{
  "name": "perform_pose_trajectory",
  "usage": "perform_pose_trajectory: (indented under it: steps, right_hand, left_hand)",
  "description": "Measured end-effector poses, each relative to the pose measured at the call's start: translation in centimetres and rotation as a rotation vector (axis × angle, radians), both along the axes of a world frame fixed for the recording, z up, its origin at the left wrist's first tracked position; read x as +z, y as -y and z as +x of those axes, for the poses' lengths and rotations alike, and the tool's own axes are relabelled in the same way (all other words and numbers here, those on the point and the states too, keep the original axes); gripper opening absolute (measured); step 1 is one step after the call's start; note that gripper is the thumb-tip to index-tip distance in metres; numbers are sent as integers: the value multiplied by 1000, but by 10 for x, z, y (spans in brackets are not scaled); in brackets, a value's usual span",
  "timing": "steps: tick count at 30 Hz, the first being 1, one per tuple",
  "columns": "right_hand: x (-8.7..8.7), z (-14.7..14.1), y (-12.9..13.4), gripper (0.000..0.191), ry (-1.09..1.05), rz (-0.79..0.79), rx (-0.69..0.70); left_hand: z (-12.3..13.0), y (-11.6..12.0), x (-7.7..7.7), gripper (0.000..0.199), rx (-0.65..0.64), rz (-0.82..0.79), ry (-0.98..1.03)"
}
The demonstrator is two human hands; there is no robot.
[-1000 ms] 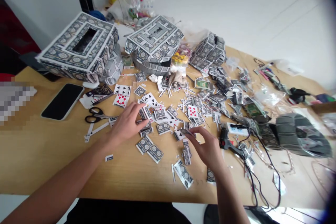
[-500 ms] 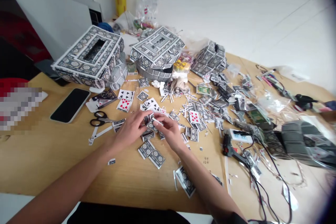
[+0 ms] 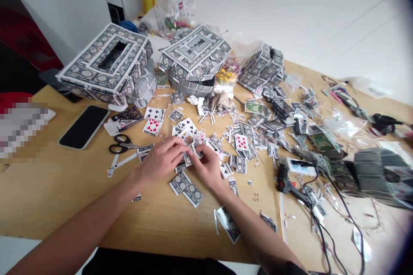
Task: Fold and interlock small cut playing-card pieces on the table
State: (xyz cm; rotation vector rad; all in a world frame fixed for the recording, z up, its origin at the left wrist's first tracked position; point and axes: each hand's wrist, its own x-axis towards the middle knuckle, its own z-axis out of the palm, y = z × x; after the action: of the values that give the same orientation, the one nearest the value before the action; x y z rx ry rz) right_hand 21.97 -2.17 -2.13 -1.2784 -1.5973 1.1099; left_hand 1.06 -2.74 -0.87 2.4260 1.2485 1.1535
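Observation:
My left hand (image 3: 163,154) and my right hand (image 3: 206,164) meet at the middle of the wooden table, both closed on a small folded card piece (image 3: 188,159) with a grey patterned back. Fingertips hide part of it. Just behind the hands lie face-up cards (image 3: 190,126) with club marks. Two patterned cards (image 3: 192,193) rest on the wood in front of them. Scissors (image 3: 121,144) with black handles lie left of my left hand, beside white strips. A seven-or-so heart card (image 3: 241,142) sits among scraps to the right.
Card-covered boxes (image 3: 106,62) stand at the back left, with another lidded one (image 3: 196,60) beside them. A phone (image 3: 84,127) lies at the left. On the right are a glue gun (image 3: 285,182), its black cables and heaped cards (image 3: 274,111).
Both hands stay together but the fingers have shifted around the card piece, which is turned differently. My right fingers are more curled. The camera view has moved slightly.

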Motion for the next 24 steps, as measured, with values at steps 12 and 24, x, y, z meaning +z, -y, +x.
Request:
perform_pose_trajectory:
  steps: [12,24]
  right_hand:
    - [-15,2,10,19,-79,183,34]
    - [-25,-1,12,27,-113,24,-15]
  left_hand:
    - [-6,-6,-3,23,86,-161,132]
    - [-6,-10,-1,16,274,-224,184]
